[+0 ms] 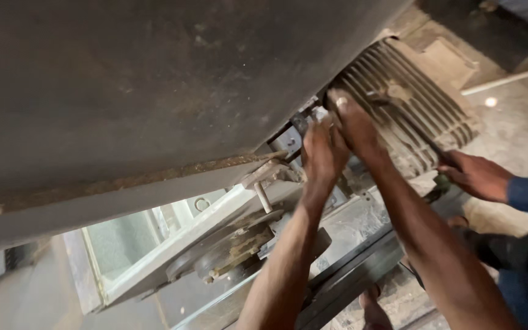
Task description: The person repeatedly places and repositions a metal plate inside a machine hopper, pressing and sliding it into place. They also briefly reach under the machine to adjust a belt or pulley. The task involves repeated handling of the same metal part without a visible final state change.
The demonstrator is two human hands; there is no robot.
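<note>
The fingers of the left hand (324,150) were curled inward around a small pale metal fitting (319,113) that sat at the edge of the large dark, dust-coated metal housing (154,91), just beside the grey ribbed cast-metal motor casing (407,104). Whether they actually gripped the fitting or only pressed on it could not be told, since the knuckles hid the contact. The right hand (352,122) lay with its fingers stretched fairly flat against the near end of the motor casing, touching the fins, holding nothing that showed.

A co-worker's hand in a blue sleeve (478,176) held a long thin dark rod-like tool (423,137) that ran across the fins toward the same spot. Below, a pale painted metal frame (172,244) carried a grimy round pulley-like disc (233,250), and a short light pin (263,197) stood up near it.

To do this well, the person would likely have needed to steady the casing with the flat right hand while the left worked the fitting in small, controlled motions, keeping both hands clear of the co-worker's tool and of the sharp fin edges.
</note>
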